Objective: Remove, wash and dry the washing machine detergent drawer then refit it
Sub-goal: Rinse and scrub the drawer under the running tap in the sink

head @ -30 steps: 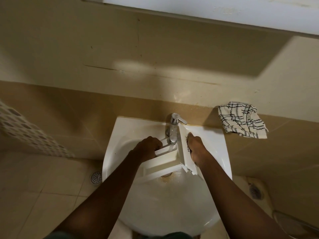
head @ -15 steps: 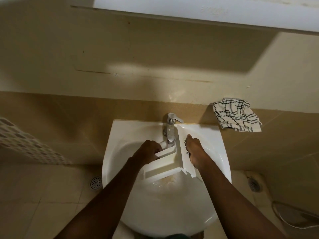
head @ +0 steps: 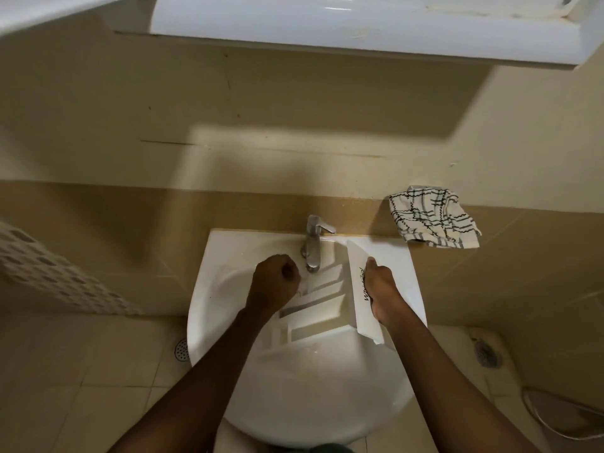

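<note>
The white detergent drawer [head: 327,308] lies tilted across the white sink [head: 209,289], its compartments facing up under the chrome tap [head: 312,243]. A thin stream of water falls from the spout onto the drawer's rear part. My left hand [head: 276,279] sits at the drawer's rear left corner beside the spout, fingers curled tightly over its edge. My right hand [head: 380,292] grips the front panel [head: 356,266], partly covering the black lettering there.
A checked cloth [head: 431,217] lies on the ledge right of the sink. A white shelf [head: 359,24] juts out overhead. A perforated basket [head: 49,276] stands at left. Floor drains [head: 180,349] flank the basin, and a hose [head: 555,416] lies at the lower right.
My left hand has slid along the drawer's rear edge toward the tap and curled tighter. My right hand keeps its hold on the front panel. The drawer has barely shifted.
</note>
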